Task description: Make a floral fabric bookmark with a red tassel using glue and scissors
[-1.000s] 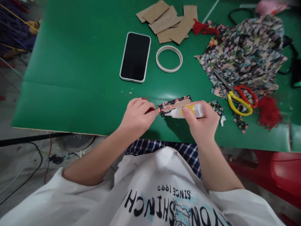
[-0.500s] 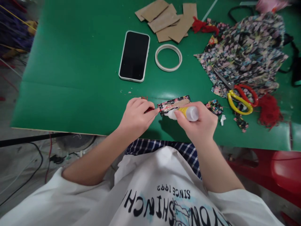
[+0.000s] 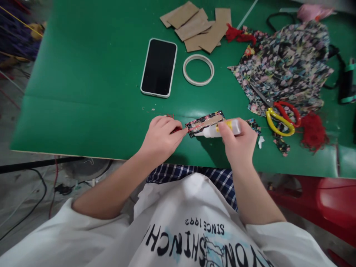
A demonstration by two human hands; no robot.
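In the head view my right hand is closed around a small white glue bottle with a yellow label. Its nozzle points left, at the lower edge of a fabric-edged cardboard strip. Floral cloth is folded over the strip's edges, bare brown card shows along the middle, and a red strand with shiny glue lies on it. My left hand is closed at the strip's left end, pinching red thread there; most of that thread is hidden under the fingers.
A phone, a tape roll and cardboard pieces lie farther back on the green table. To the right are floral fabric, scissors with red and yellow handles, and a red thread bundle.
My right hand has shifted slightly right and tilted the glue bottle flatter, so more of its white body shows. My left hand stays in place. The view has moved slightly.
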